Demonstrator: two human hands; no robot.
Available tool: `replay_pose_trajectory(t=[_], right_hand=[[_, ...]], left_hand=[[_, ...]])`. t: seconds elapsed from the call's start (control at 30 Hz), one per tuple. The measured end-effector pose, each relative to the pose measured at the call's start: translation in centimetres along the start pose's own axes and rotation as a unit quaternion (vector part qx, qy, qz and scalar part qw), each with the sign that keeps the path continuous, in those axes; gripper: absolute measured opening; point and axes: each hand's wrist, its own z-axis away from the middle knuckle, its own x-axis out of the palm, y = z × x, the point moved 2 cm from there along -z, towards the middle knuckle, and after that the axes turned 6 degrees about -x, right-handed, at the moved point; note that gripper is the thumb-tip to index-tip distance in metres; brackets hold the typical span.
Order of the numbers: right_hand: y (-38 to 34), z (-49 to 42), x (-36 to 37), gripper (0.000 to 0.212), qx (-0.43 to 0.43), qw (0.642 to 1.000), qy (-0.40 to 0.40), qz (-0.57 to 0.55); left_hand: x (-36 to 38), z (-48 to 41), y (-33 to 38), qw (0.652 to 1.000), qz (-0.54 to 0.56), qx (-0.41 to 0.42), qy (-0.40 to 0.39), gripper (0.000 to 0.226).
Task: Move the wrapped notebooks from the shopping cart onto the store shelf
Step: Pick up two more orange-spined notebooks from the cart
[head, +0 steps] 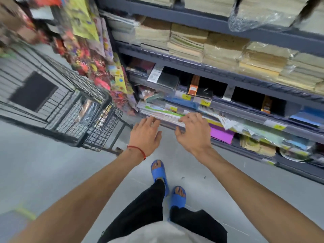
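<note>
Both hands reach forward to the front edge of a stack of wrapped notebooks that lies flat on a low shelf of the store rack. The left hand is flat and relaxed. Its fingers are nearly straight, with the tips touching the near edge of the stack and gripping nothing. The right hand is spread beside it. Its fingers are loosely bent, their tips rest on the stack's front right corner, and the thumb hangs free below the edge. It too holds nothing. The two hands are close together but apart.

A red thread circles the left wrist.

Left of the left fingers, well apart from them, stands the wire shopping cart. A shiny plastic-wrapped pack shows through its mesh, though blur hides what it is.

Just right of the right fingers and a little lower, a purple sheet sticks out from the shelf below. Beyond the fingers, yellow price tags sit along the shelf rail. Further beyond, on the upper shelves, are rows of stacked paper goods, some under clear plastic.

Above the cart, beyond and left of the fingers, colourful printed sheets hang at the end of the rack.

Below the hands, blue sandals stand on the grey floor.
</note>
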Motion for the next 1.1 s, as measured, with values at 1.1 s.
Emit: replay_pose_trajectory(t=[1.1], right_hand=[[-42.5, -2.0, 6.8, 0.025, -0.052, 0.992, 0.001, -0.118]], left_hand=[[-6.2, 14.5, -39.4, 0.993, 0.005, -0.108, 0.038, 0.041]])
